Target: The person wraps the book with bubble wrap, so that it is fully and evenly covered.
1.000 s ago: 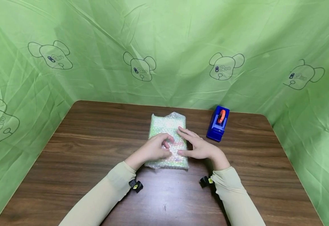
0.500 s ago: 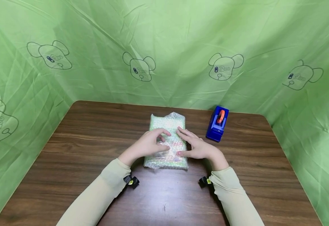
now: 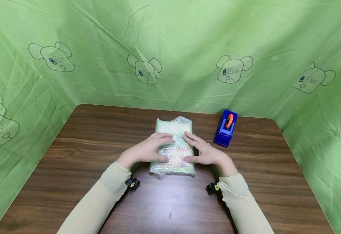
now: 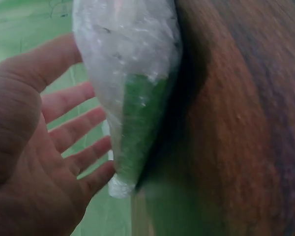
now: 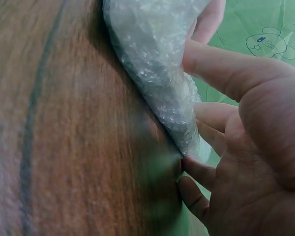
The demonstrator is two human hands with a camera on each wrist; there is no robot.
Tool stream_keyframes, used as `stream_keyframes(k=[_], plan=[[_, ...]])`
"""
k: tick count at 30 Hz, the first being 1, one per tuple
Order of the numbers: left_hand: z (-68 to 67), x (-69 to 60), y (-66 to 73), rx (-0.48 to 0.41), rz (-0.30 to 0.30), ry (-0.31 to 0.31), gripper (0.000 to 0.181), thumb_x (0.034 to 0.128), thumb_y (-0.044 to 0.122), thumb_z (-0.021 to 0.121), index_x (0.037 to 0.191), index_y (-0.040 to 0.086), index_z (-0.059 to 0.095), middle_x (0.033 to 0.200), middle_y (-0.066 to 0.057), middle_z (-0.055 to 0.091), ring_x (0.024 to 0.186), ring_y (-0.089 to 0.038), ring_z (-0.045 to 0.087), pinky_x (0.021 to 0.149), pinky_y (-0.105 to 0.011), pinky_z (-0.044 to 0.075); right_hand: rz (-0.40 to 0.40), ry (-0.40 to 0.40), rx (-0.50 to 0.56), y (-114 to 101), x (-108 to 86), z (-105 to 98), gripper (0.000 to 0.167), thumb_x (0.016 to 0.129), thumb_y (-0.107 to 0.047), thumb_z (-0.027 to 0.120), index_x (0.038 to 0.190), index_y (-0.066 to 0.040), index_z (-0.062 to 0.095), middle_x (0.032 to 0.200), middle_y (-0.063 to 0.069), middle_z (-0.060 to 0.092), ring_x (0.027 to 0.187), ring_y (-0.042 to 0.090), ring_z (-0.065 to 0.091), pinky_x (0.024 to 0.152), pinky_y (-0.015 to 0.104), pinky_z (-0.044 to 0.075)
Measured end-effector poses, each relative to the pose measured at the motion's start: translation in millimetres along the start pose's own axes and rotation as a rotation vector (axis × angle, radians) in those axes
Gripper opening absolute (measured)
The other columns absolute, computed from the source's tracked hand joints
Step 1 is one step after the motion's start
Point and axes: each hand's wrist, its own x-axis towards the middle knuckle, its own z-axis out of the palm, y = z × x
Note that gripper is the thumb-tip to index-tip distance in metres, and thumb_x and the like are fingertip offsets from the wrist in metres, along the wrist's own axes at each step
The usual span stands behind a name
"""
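A flat, rectangular packet in bubble wrap (image 3: 176,126) lies on the wooden table, with green and some pink showing through the clear film. Over its left side rests my left hand (image 3: 147,148), thumb and fingers spread apart; in the left wrist view the fingers (image 4: 78,128) reach along the wrapped edge. My right hand (image 3: 205,152) lies on the right side, fingers extended onto the top. From the right wrist view, its thumb (image 5: 216,64) touches the wrap while the lower fingertips sit beside the edge near the tabletop.
A blue tape dispenser (image 3: 225,130) with an orange roll core stands at the back right of the table (image 3: 100,130). Green fabric (image 3: 182,39) with printed bear-like heads hangs behind and on both sides.
My left hand has moved left from the middle of the packet to its left side, and its fingers have straightened. The right hand and the packet stay nearly where they were.
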Motion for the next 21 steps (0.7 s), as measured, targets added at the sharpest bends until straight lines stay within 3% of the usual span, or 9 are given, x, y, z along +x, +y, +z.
stream_keyframes(k=[9, 21], plan=[[3.3, -1.3, -16.0, -0.07, 0.035, -0.043, 0.078, 0.0939, 0.038, 0.087, 0.161, 0.014, 0.055, 0.176, -0.01, 0.036, 0.164, -0.036, 0.026, 0.13, -0.062, 0.027, 0.001, -0.011, 0.006, 0, 0.9, 0, 0.097, 0.102, -0.045, 0.077, 0.177, -0.02, 0.02, 0.185, 0.001, 0.007, 0.169, 0.038, 0.002, 0.12, 0.087, 0.006], [4.1, -0.2, -19.9, -0.111, 0.046, -0.061, 0.081, 0.0942, 0.037, 0.087, 0.164, 0.014, 0.052, 0.178, -0.01, 0.031, 0.165, -0.033, 0.023, 0.131, -0.061, 0.026, -0.003, -0.006, 0.016, 4, 0.9, 0, 0.098, 0.102, -0.046, 0.078, 0.177, -0.021, 0.02, 0.185, 0.0, 0.007, 0.169, 0.039, 0.002, 0.121, 0.086, 0.007]])
